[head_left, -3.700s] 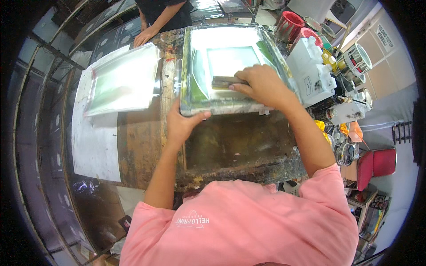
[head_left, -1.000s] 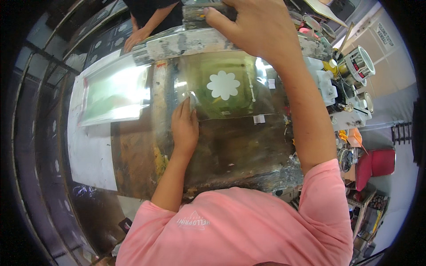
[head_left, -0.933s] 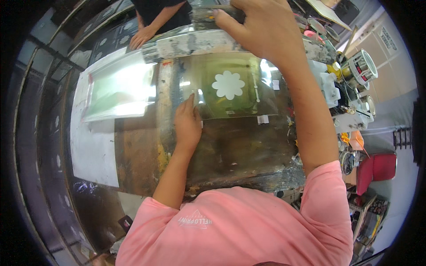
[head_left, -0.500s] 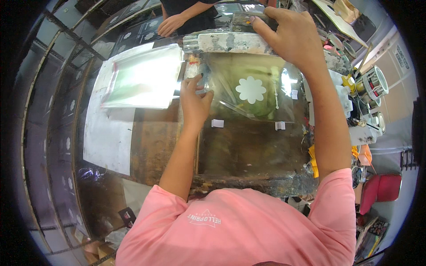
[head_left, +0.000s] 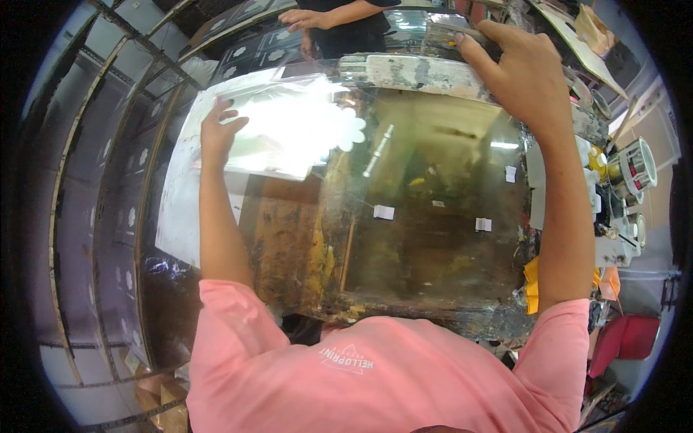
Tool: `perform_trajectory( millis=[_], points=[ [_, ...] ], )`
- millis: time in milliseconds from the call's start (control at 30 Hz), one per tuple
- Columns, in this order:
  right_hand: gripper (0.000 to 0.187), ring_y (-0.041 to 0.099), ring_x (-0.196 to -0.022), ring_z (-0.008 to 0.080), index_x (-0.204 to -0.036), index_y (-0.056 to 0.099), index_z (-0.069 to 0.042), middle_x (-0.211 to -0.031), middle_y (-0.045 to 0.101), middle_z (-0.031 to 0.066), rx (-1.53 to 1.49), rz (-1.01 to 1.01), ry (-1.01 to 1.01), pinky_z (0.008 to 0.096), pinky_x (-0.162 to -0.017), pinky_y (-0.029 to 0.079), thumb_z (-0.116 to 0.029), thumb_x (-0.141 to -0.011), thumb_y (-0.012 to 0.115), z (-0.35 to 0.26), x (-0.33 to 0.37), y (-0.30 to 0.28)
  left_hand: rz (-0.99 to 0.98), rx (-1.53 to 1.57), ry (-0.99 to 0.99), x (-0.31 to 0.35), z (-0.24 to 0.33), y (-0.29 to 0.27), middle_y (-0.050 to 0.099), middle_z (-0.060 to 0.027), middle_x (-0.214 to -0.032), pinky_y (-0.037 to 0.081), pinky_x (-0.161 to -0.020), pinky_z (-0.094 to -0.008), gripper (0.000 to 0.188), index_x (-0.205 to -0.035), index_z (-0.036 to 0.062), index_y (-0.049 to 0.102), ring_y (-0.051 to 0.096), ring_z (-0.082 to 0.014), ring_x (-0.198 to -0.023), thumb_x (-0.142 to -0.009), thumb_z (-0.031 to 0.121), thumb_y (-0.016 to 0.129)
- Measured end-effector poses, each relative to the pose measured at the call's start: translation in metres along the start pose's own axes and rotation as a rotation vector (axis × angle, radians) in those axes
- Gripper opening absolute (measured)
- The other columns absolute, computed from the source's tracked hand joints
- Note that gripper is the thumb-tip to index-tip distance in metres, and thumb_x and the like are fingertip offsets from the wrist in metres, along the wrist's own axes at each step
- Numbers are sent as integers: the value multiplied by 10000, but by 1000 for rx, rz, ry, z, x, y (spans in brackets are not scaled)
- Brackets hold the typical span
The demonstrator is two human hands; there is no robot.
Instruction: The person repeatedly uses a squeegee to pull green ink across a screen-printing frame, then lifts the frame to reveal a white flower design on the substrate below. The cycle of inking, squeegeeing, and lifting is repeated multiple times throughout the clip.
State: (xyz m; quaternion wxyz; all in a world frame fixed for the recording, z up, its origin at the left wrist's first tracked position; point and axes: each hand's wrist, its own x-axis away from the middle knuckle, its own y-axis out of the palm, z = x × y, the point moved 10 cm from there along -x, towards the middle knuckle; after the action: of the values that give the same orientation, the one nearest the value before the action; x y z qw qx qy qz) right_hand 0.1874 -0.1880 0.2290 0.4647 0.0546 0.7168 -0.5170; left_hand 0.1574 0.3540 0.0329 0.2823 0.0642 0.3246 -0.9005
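My left hand (head_left: 222, 137) is over the left side of the table, its thumb and fingers pinching the edge of a clear plastic sheet (head_left: 364, 108). The sheet carries a white flower shape (head_left: 349, 130) and a thin white line pattern (head_left: 379, 150). It spans from a glaring stack of clear sheets (head_left: 267, 162) to the dark glossy work surface (head_left: 433, 260). At the far right, my right hand (head_left: 523, 72) is closed around the edge of a paint-stained frame (head_left: 444, 35); its fingertips are partly hidden.
Small white tabs (head_left: 384, 212) sit on the work surface, beyond which runs a paint-smeared bar (head_left: 426, 74). White paper (head_left: 180, 209) lies under the stack. Cans (head_left: 632, 169) crowd the right side; metal racking (head_left: 86, 180) stands left. Another person's hand (head_left: 307, 19) is across the table.
My left hand has moved left, drawing the printed plastic sheet off the work surface toward the stack. My right hand stays at the frame. The other person's hand has lifted.
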Motion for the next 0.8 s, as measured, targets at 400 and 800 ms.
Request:
perform_trajectory(
  millis=[400,800],
  points=[
    [478,691,-785,459,-1085,779,-19,-861,712,260,-23,31,-59,472,-762,535,-471,-980,664,-8,6,-2,338,-356,532,117,42,31,676,-202,-1321,423,-1162,-523,449,-1323,47,693,621,-406,-1270,-930,226,816],
    [472,690,-926,379,-1106,770,-22,-1017,756,204,55,-92,23,442,-890,448,-464,-996,646,-1,19,13,131,-646,687,201,109,112,631,-78,-1137,309,-1160,-560,264,-1076,113,748,566,-287,-1173,-896,292,823]
  ],
)
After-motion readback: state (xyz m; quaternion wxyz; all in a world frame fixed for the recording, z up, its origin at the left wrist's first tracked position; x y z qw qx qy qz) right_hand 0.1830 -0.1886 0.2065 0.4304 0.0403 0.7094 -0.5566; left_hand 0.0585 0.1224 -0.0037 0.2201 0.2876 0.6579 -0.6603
